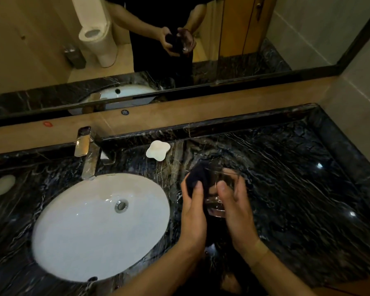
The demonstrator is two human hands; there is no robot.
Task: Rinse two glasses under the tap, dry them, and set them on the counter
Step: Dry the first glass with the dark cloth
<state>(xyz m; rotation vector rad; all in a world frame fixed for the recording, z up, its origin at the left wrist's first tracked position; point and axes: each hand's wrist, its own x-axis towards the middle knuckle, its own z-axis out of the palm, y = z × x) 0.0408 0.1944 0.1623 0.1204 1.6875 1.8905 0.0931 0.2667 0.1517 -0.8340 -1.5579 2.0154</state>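
Both hands up over the counter (286, 167), just R of the sink (100, 227). R hand (235, 208) wraps a clear glass (219, 195), fingers curled round its far side, thumb on the near wall; glass tilted, base toward the person. L hand (193, 212) pinches a dark cloth (198, 178) w/ thumb on top, cloth bunched at the glass rim and hanging down betw. the wrists. Glass held in the air, not on the counter. Tap (87, 152) behind the sink. White dish (158, 150) on the counter nr the back edge. Mirror (179, 39) above shows the same hands. 2nd glass: can't tell where.
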